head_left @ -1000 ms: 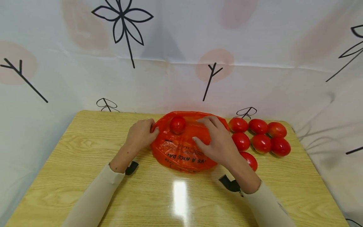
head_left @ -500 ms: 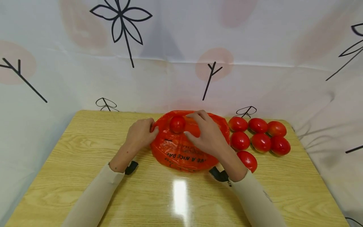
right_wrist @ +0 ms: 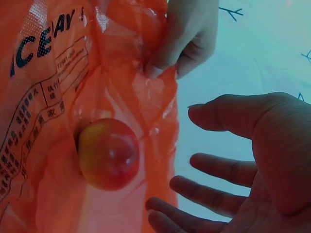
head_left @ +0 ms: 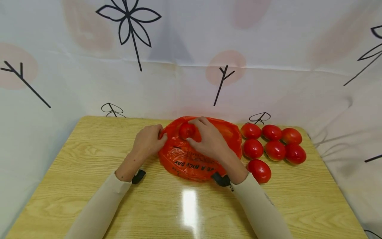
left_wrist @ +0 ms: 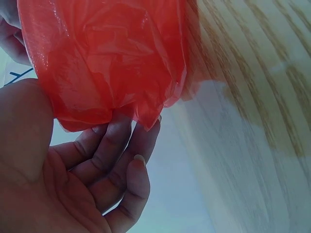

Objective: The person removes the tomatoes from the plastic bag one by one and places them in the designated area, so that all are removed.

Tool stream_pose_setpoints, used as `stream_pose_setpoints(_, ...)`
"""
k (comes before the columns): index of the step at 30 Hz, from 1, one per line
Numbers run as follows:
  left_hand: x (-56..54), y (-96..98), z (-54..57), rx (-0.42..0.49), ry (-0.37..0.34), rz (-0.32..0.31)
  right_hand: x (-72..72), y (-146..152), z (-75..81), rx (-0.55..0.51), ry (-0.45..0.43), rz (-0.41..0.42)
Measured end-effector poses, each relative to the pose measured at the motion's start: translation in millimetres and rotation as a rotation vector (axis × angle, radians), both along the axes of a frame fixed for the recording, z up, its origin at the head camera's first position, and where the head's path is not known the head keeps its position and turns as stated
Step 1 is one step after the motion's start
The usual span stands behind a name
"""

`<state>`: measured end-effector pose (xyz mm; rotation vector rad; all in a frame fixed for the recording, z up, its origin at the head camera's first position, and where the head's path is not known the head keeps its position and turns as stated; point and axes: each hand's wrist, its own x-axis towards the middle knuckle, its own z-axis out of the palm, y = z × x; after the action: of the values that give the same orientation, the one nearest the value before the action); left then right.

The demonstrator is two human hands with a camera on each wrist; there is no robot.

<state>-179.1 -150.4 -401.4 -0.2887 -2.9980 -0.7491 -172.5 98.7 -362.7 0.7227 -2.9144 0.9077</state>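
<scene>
A red plastic bag (head_left: 176, 162) with black print lies spread on the table, its mouth wide. My left hand (head_left: 146, 142) pinches the bag's left edge between thumb and fingers; the left wrist view shows the gathered film (left_wrist: 107, 63) at those fingers. Resting on the bag is a glossy round red fruit (head_left: 184, 131), which has a yellowish side (right_wrist: 99, 153) in the right wrist view. My right hand (head_left: 210, 139) hovers just right of this fruit, thumb and fingers spread. A gap shows between them and the fruit in the right wrist view.
Several similar red fruits (head_left: 275, 150) stand in loose rows at the table's right, close beside the bag; one (head_left: 259, 171) sits nearest me. Behind the wooden table (head_left: 89, 166) hangs a white printed cloth (head_left: 185, 89).
My right hand has moved left across the bag, up to the fruit on it. The left hand keeps its grip on the bag's edge, and the fruits have not moved.
</scene>
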Motion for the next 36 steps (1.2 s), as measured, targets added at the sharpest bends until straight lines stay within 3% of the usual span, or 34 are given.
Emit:
stream_pose_setpoints(9,0.5,1.1,-0.6,-0.009,-0.002,0.003,-7.6,-1.5,-11.4,0.024,-0.042,0.037)
stream_pose_setpoints(21,0.2,2.0,0.6,-0.022,0.004,-0.009,-15.6,0.1,-24.0,0.136,-0.11,0.137)
stream_pose_setpoints(36,1.4,2.9,2.4,-0.026,0.004,-0.007,-17.3,-4.4,-33.5,0.101,-0.066,0.162)
